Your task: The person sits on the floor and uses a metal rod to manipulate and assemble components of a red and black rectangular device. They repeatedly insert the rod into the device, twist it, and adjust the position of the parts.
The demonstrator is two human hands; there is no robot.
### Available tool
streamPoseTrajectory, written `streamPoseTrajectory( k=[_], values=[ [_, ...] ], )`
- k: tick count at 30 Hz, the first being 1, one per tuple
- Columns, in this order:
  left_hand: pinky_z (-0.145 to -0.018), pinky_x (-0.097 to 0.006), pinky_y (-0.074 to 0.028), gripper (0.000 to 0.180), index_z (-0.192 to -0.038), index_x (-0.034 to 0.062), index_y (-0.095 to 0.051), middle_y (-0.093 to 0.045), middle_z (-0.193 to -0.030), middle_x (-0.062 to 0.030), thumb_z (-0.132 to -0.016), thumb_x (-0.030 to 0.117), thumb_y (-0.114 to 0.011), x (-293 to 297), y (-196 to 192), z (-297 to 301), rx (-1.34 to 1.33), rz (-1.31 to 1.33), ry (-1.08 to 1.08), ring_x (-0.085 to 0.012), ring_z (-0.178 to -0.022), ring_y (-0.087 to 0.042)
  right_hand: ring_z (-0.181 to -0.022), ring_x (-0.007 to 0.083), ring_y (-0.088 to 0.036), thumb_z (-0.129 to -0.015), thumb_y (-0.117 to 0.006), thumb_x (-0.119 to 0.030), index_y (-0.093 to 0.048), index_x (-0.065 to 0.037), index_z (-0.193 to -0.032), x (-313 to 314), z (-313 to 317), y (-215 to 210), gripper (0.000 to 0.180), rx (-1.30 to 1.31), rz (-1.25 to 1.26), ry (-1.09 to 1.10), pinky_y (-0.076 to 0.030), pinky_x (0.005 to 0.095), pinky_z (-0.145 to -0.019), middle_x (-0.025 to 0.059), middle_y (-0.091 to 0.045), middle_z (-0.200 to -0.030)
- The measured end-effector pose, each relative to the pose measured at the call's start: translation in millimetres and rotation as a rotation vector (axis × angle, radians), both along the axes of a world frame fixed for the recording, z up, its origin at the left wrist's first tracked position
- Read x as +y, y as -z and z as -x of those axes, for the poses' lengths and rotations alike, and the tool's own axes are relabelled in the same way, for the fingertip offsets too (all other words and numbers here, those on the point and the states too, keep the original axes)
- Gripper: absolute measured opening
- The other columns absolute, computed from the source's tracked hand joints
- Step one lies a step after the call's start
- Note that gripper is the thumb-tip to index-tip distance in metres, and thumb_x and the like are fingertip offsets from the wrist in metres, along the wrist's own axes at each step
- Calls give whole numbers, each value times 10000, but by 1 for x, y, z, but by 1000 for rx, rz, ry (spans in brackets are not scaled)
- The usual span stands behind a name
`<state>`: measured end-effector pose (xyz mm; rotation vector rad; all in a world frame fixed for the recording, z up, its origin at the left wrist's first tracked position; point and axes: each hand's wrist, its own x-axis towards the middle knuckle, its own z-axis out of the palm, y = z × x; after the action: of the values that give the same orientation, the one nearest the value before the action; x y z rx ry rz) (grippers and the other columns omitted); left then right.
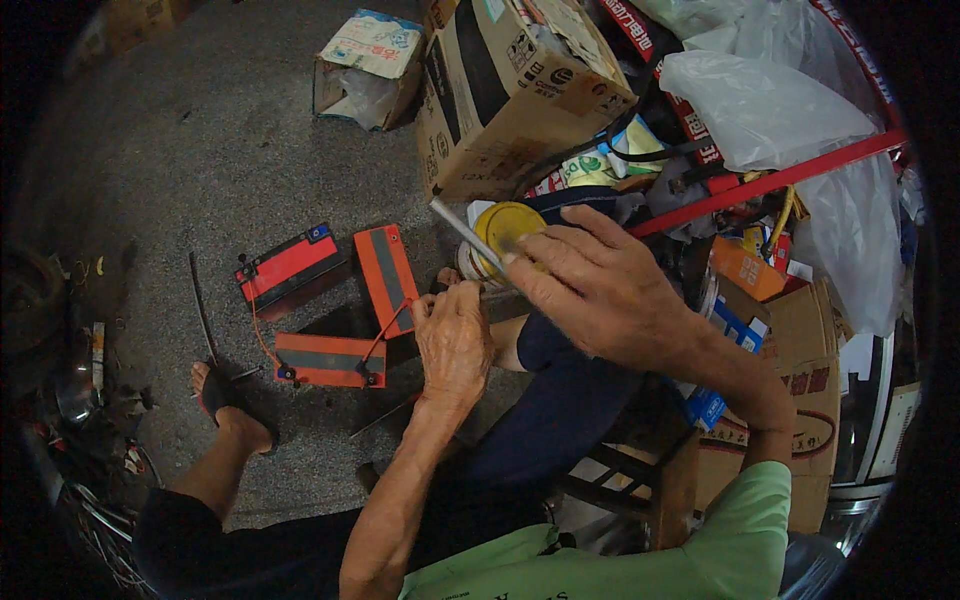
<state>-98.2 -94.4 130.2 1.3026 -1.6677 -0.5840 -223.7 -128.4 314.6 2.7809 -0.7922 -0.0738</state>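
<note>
Three block-shaped batteries are on the floor: a red and black one (290,268), an upright-lying orange one with a grey stripe (385,280), and another orange and grey one (328,360) nearer me. A thin red wire (378,348) rises from a terminal of the near battery to the fingertips of my left hand (455,340). Those fingers are closed around its end, beside the middle battery; the exact grip is partly hidden. My right hand (600,285), higher and to the right, grips a slim silver metal rod (465,226) that points up and left. Its other end is hidden.
A tub with a yellow lid (508,225) stands behind my right hand. Beyond are a large cardboard box (510,100) and a small box (368,65). At right, a red bar (770,182) crosses plastic bags (765,105). A dark cable (198,300) lies by my sandalled foot (225,400).
</note>
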Motion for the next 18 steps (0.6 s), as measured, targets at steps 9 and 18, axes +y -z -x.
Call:
streamPoseTrajectory(
  k=[9, 18],
  values=[
    [-824, -442, -401, 181, -953, 34, -560, -578, -790, -134, -793, -34, -611, 2, -1, -3, -57, -24, 4, -307, -836, -597, -1210, 316, -541, -832, -577, -241, -651, -16, -1172, -9, -7, -3, 415, 260, 150, -282, -389, 498, -1066, 135, -608, -1243],
    [-835, -448, -395, 180, -972, 34, -565, -590, -802, -132, -808, -34, -595, -1, 2, -4, 21, 36, -12, -309, -838, -602, -477, 201, -608, -847, -752, -248, -671, -92, -820, -7, -16, -21, 177, -50, 114, 200, -438, 368, -459, 28, -582, -578]
  ],
)
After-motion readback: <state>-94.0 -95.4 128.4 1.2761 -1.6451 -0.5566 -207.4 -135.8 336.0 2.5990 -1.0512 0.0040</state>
